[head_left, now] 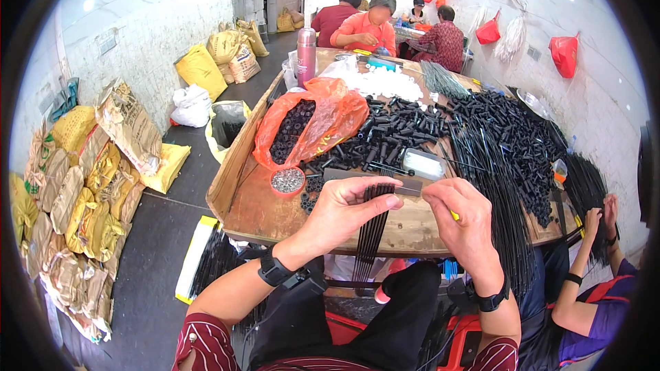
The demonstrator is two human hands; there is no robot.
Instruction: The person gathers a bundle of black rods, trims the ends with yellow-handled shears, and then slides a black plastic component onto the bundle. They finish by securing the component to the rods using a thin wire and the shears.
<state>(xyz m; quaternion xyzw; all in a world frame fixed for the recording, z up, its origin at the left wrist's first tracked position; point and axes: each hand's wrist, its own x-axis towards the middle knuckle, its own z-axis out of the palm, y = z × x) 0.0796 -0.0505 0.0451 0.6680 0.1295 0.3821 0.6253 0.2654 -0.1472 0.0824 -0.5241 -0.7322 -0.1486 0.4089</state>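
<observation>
My left hand [344, 209] is closed round a small bundle of thin black rods [371, 240], which hang down past the table's front edge. Just to its right, my right hand [462, 216] has its fingers pinched together; what they hold, if anything, is too small to make out. Behind the fingertips lies a flat dark grey bar [337, 174], partly covered by my left hand; whether either hand touches it I cannot tell. A bit of yellow [454, 215] shows beside my right fingers.
On the wooden table [268, 213] are an orange bag [330, 120] of black parts, a bowl of small metal pieces [287, 181], a clear box [423, 163], black tubes [395, 127] and long black rods [488, 178]. A co-worker's hands [601, 216] work at right. Sacks [89, 192] line the left wall.
</observation>
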